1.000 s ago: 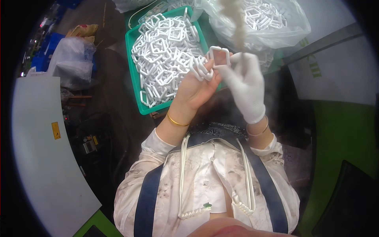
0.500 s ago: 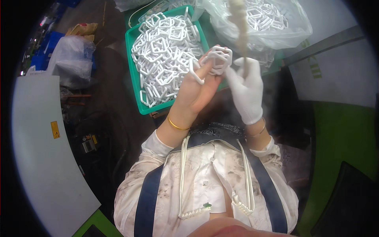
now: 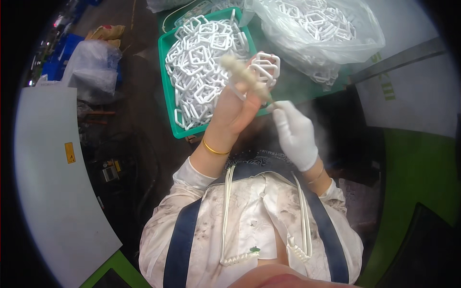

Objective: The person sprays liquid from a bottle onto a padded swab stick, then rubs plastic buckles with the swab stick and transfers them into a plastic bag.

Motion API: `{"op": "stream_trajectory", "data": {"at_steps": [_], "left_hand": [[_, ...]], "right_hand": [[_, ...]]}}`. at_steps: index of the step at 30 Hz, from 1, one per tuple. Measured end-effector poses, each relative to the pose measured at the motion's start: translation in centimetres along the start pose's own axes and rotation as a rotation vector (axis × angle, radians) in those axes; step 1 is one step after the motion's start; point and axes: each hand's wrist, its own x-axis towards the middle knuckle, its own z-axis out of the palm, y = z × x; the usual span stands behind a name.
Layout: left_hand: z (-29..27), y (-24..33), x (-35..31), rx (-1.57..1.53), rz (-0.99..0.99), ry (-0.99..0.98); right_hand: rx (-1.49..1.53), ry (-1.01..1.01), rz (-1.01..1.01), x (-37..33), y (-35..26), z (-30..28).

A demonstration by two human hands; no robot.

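My left hand (image 3: 234,109), bare with a gold bangle at the wrist, is closed on several white squarish plastic rings (image 3: 276,68) that stick up past its fingers. In my right hand (image 3: 297,137), which wears a white knit glove, is the thin handle of a brush with a fluffy cream head (image 3: 246,76). The blurred brush head lies across the rings and the left fingers, hiding part of both. Just beyond the left hand is a green tray (image 3: 169,91) heaped with similar white rings (image 3: 199,62).
A clear plastic bag (image 3: 367,41) of white rings stands right of the tray. At the far left are plastic-wrapped goods (image 3: 91,72) beside blue bins (image 3: 72,45). Pale machine panels rise at the left (image 3: 53,158) and right (image 3: 408,86).
The brush has swung from upright down to the left, across the rings in my left hand. My right hand has dropped slightly toward me, while the left stays nearly in place.
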Motion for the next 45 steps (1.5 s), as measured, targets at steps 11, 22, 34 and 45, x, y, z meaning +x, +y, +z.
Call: {"op": "stream_trajectory", "data": {"at_steps": [11, 22, 34, 45], "left_hand": [[12.1, 8.0, 8.0, 0.788, 0.917, -0.225], [10.0, 8.9, 10.7, 2.179, 0.576, -0.004], [-2.1, 13.6, 8.5, 2.513, 0.492, -0.421], [-3.9, 14.6, 11.7, 2.493, 0.420, -0.645]], "right_hand": [[0.288, 0.493, 0.109, -1.5, 1.5, -4.3], [0.216, 0.626, 0.234, -4.3, 4.3, -5.2], [0.243, 0.457, 0.247, -3.2, 4.1, -3.2], [0.233, 0.400, 0.240, -3.5, 3.9, -2.4]]}}
